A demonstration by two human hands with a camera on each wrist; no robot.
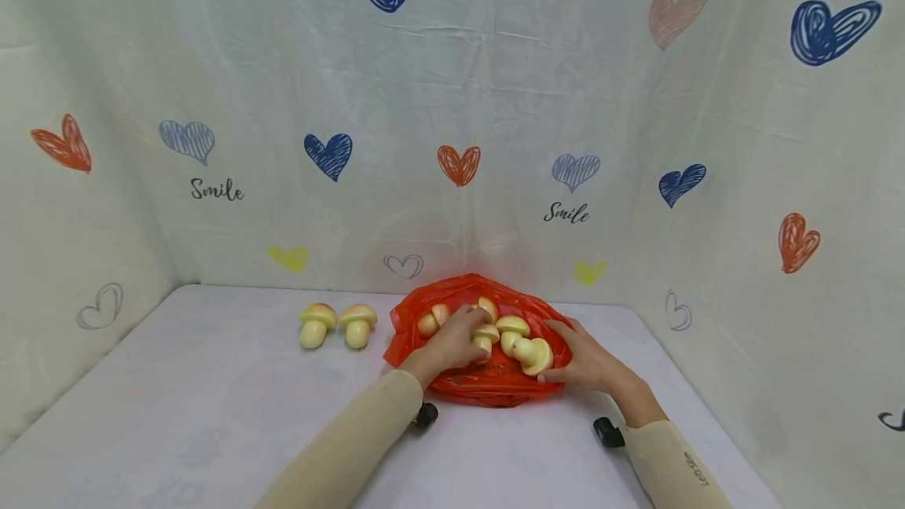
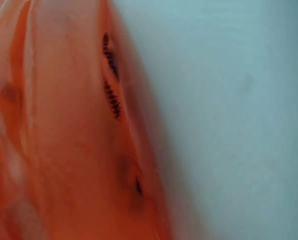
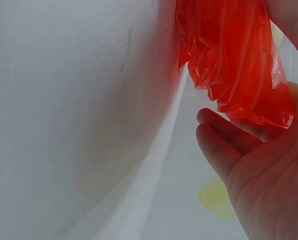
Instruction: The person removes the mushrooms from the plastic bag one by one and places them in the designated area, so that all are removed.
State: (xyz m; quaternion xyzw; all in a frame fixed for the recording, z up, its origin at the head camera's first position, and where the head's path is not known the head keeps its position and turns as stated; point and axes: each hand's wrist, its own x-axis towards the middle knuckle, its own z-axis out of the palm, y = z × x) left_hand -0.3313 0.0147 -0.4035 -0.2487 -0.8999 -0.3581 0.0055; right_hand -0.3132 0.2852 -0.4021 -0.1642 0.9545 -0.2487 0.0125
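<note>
A red plastic bag (image 1: 495, 393) lies with its mouth spread wide near the back of the table. Inside it are several cream-and-yellow toy mushrooms, among them one with a broad cap (image 1: 512, 326) and a tipped one (image 1: 539, 356). My left hand (image 1: 448, 342) reaches in and grips a mushroom (image 1: 485, 334) between thumb and fingers. At the bag's right side my right hand (image 1: 590, 356) holds the rim, thumb and fingers on either side of the red plastic (image 3: 238, 60). The left wrist view shows only the bag's outside (image 2: 74, 125); the hand is hidden there.
Two more toy mushrooms, a left one (image 1: 316, 326) and a right one (image 1: 357, 326), stand on the white tabletop (image 1: 233, 399) left of the bag. A white curtain (image 1: 452, 85) printed with hearts hangs behind and along both sides.
</note>
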